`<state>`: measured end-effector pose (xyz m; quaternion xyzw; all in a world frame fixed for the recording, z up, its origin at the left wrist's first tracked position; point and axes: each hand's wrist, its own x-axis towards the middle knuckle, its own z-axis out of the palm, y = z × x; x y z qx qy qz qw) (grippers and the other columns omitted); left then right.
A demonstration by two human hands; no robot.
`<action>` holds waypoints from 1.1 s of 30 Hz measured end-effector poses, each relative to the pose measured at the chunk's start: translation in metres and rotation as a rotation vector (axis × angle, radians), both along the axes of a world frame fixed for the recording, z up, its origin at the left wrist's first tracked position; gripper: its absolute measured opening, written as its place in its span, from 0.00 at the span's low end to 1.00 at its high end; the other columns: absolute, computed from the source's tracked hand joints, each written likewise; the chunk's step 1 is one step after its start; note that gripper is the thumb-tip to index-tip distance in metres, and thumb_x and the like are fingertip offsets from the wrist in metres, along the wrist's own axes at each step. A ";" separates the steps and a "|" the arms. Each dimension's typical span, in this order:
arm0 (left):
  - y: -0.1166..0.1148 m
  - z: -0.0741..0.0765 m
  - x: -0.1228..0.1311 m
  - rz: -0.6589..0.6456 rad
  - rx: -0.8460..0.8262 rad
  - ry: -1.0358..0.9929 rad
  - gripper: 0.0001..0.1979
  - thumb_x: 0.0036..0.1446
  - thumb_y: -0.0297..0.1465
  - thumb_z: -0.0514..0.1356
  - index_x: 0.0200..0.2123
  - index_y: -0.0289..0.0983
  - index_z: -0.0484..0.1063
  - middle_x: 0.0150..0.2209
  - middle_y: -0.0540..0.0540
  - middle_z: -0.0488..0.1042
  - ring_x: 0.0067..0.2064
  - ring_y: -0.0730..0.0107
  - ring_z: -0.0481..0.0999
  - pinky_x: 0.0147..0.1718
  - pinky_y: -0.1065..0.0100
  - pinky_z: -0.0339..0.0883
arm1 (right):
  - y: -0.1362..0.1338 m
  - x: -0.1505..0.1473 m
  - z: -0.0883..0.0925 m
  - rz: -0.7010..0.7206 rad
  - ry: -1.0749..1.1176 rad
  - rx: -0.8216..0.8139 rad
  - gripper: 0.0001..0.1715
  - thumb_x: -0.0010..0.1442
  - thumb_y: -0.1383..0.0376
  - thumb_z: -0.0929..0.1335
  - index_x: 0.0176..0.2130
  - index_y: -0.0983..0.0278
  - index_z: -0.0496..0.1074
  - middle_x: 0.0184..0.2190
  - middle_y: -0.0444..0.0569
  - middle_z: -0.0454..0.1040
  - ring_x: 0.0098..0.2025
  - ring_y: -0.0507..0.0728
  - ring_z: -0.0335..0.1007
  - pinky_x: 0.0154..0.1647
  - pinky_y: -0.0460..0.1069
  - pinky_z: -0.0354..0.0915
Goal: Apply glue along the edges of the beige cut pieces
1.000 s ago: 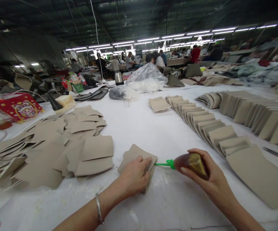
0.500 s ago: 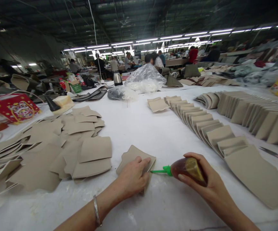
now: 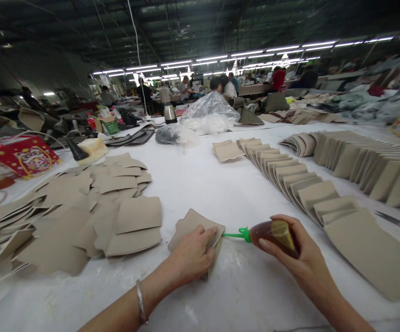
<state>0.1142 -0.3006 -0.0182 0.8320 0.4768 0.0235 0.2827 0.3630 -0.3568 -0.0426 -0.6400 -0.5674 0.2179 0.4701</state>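
My left hand [image 3: 195, 249] lies on a beige leather-like piece [image 3: 190, 222], pressing it onto the white table, with the index finger stretched out toward its right corner. The lower edge of this piece is partly covered by the hand. My right hand [image 3: 302, 258] is wrapped round a brown squeeze bottle [image 3: 267, 236], tilted on its side. Its thin green nozzle [image 3: 234, 235] points left, and the tip is at the right corner of the piece. Whether anything comes out of the tip is too small to tell.
Loose beige pieces [image 3: 82, 216] lie heaped on the left. A fanned row of pieces [image 3: 290, 180] runs along the right, beside another stacked row [image 3: 366, 161]. Scissors [image 3: 398, 221] lie at far right. Clear plastic bags [image 3: 208, 115] and a kettle [image 3: 169, 113] stand at the back.
The bottle in my right hand has shifted slightly up and right, its nozzle tip moving along the right edge to the corner. My left hand has stayed on the piece.
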 end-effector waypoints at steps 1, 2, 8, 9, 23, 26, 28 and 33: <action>0.000 0.000 0.000 0.000 -0.002 -0.011 0.29 0.59 0.32 0.48 0.64 0.40 0.60 0.49 0.42 0.70 0.50 0.58 0.73 0.50 0.62 0.65 | 0.001 0.000 0.001 -0.031 0.000 0.015 0.30 0.53 0.45 0.72 0.49 0.58 0.65 0.40 0.46 0.71 0.38 0.60 0.70 0.39 0.52 0.66; 0.000 -0.001 0.000 0.000 -0.003 -0.020 0.29 0.59 0.32 0.48 0.64 0.40 0.60 0.49 0.42 0.70 0.50 0.57 0.73 0.51 0.61 0.65 | 0.001 -0.001 0.001 -0.051 0.003 0.019 0.31 0.53 0.45 0.72 0.48 0.58 0.65 0.40 0.46 0.71 0.38 0.61 0.70 0.40 0.52 0.66; 0.000 -0.002 0.000 0.000 0.007 -0.006 0.29 0.59 0.32 0.48 0.64 0.38 0.61 0.48 0.40 0.70 0.48 0.55 0.73 0.49 0.59 0.66 | -0.012 -0.011 0.002 0.128 0.187 -0.190 0.29 0.55 0.47 0.72 0.49 0.58 0.63 0.33 0.42 0.72 0.35 0.59 0.71 0.36 0.50 0.65; 0.000 -0.001 0.000 -0.001 0.006 -0.006 0.29 0.59 0.32 0.48 0.64 0.37 0.61 0.48 0.40 0.70 0.48 0.55 0.73 0.50 0.59 0.66 | -0.014 -0.012 0.001 0.146 0.209 -0.207 0.29 0.55 0.48 0.72 0.49 0.58 0.63 0.34 0.42 0.73 0.35 0.59 0.71 0.37 0.50 0.66; -0.001 -0.003 0.001 0.058 -0.021 -0.064 0.29 0.57 0.32 0.52 0.62 0.37 0.63 0.46 0.42 0.72 0.46 0.59 0.73 0.48 0.64 0.64 | -0.027 -0.024 0.005 0.142 0.506 -0.228 0.28 0.49 0.51 0.75 0.46 0.59 0.69 0.31 0.43 0.74 0.34 0.60 0.71 0.36 0.50 0.66; -0.001 -0.004 -0.006 0.100 -0.037 -0.120 0.25 0.58 0.34 0.54 0.58 0.38 0.68 0.43 0.45 0.73 0.43 0.63 0.73 0.45 0.67 0.64 | -0.023 -0.008 0.003 0.063 0.903 -0.298 0.27 0.48 0.53 0.77 0.45 0.61 0.74 0.38 0.48 0.78 0.40 0.62 0.74 0.39 0.52 0.71; 0.005 -0.005 -0.014 0.197 0.061 -0.114 0.23 0.59 0.34 0.54 0.57 0.39 0.68 0.46 0.44 0.72 0.46 0.63 0.72 0.47 0.68 0.63 | -0.019 0.009 0.000 -0.039 1.191 -0.352 0.28 0.43 0.56 0.79 0.44 0.61 0.77 0.44 0.52 0.79 0.43 0.65 0.75 0.38 0.55 0.74; 0.040 -0.015 -0.038 0.480 0.187 0.085 0.23 0.51 0.30 0.60 0.52 0.33 0.68 0.44 0.41 0.72 0.43 0.59 0.73 0.41 0.65 0.62 | -0.009 0.055 -0.028 -0.258 1.565 -0.254 0.25 0.35 0.62 0.80 0.38 0.56 0.81 0.45 0.48 0.79 0.38 0.67 0.78 0.33 0.55 0.77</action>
